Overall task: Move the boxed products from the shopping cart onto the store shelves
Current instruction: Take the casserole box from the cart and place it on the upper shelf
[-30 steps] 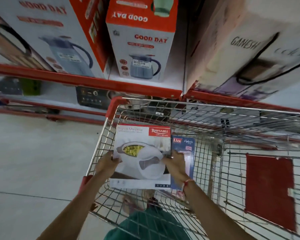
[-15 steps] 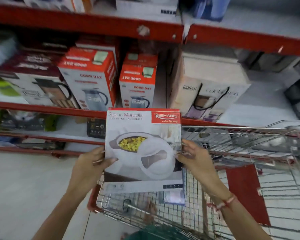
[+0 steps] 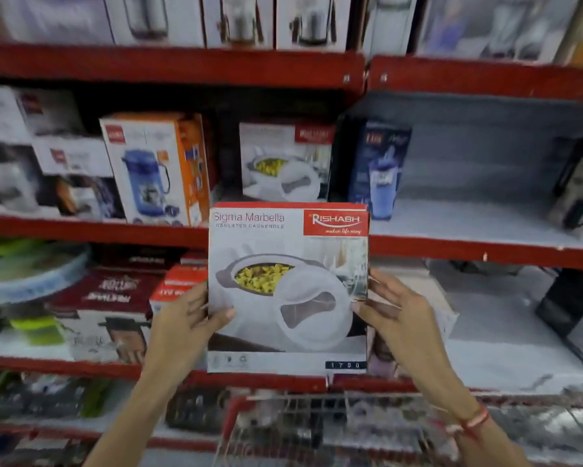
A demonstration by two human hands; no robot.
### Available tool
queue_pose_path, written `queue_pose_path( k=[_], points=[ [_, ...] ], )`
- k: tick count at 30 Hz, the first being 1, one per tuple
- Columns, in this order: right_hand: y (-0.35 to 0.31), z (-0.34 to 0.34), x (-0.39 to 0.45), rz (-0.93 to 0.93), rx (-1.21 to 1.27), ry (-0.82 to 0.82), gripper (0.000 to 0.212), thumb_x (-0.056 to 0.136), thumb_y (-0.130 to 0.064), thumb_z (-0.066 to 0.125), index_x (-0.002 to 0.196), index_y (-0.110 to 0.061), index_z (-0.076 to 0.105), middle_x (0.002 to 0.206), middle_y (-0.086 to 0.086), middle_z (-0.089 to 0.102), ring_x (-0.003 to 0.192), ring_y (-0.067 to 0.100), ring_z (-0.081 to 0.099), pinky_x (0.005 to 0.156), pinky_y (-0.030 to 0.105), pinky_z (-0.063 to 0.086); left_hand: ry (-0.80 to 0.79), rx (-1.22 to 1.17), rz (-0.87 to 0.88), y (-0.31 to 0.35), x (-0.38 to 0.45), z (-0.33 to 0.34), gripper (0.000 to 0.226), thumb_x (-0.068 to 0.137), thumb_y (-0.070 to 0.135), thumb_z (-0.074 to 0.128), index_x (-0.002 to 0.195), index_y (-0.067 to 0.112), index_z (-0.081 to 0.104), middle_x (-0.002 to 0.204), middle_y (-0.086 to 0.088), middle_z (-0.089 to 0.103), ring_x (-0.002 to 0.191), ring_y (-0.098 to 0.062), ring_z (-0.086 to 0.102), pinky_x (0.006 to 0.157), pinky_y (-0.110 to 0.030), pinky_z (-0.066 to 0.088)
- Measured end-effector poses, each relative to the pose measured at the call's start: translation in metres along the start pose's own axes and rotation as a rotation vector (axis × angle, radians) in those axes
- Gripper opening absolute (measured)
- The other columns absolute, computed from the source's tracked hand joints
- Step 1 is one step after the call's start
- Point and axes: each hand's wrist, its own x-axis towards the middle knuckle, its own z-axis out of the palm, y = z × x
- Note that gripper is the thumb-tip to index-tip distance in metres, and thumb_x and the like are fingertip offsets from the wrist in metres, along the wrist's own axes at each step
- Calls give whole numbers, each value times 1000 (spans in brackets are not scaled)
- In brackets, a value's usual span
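A white and red casserole box [image 3: 288, 288] is held upright in front of the red shelves, above the shopping cart [image 3: 317, 423]. My left hand [image 3: 185, 321] grips its left edge and my right hand [image 3: 396, 315] grips its right edge, thumbs on the front face. A matching casserole box [image 3: 283, 160] stands on the shelf [image 3: 451, 251] just above and behind the held one. The cart's wire rim shows at the bottom, blurred; its contents are hidden.
Left of the matching box stands an orange jug box [image 3: 155, 166]; right of it a dark blue bottle box [image 3: 374, 166]. Bare shelf surface [image 3: 468, 214] stretches right of the blue box. Lower shelves hold red boxes [image 3: 114, 305] and a dark item [image 3: 573, 315].
Both hands lifted the casserole box out of the cart and up to shelf height. The view tilted up from the cart to the shelves.
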Motion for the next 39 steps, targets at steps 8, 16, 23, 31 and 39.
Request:
queue_pose_path(
  k=[8, 16, 23, 31, 39],
  points=[
    [-58, 0, 115, -228, -102, 147, 49, 75, -7, 80, 117, -17, 57, 114, 2, 72, 99, 18, 70, 92, 41, 57, 86, 45, 291, 57, 118, 10, 52, 77, 5, 74, 117, 35, 58, 80, 43, 65, 87, 16, 63, 75, -2, 50],
    [-33, 30, 216, -232, -160, 261, 47, 74, -5, 80, 112, -11, 52, 111, 11, 73, 91, 22, 72, 85, 44, 60, 240, 186, 388, 43, 210, 30, 56, 77, 8, 75, 129, 8, 56, 118, -13, 69, 107, -24, 66, 89, -41, 57],
    [4, 56, 246, -229, -216, 276, 48, 72, -9, 82, 110, -13, 52, 107, 10, 74, 90, 22, 72, 85, 46, 59, 225, 37, 223, -1, 244, 40, 56, 78, 0, 70, 131, 1, 53, 120, -9, 63, 108, -31, 64, 93, -60, 51],
    [11, 61, 236, -246, -275, 243, 49, 81, -12, 75, 122, -9, 49, 114, 12, 71, 102, 22, 69, 91, 35, 55, 201, 338, 182, -5, 241, 39, 62, 83, 21, 69, 139, 9, 44, 98, -24, 72, 84, -29, 67, 77, -42, 55],
    [-7, 44, 141, -376, -148, 272, 34, 93, -23, 62, 125, -14, 55, 126, 3, 62, 113, 10, 60, 85, 11, 53, 249, 311, 325, 13, 158, 54, 33, 94, 22, 54, 125, 11, 55, 126, -8, 59, 104, -18, 59, 96, -44, 50]
  ],
)
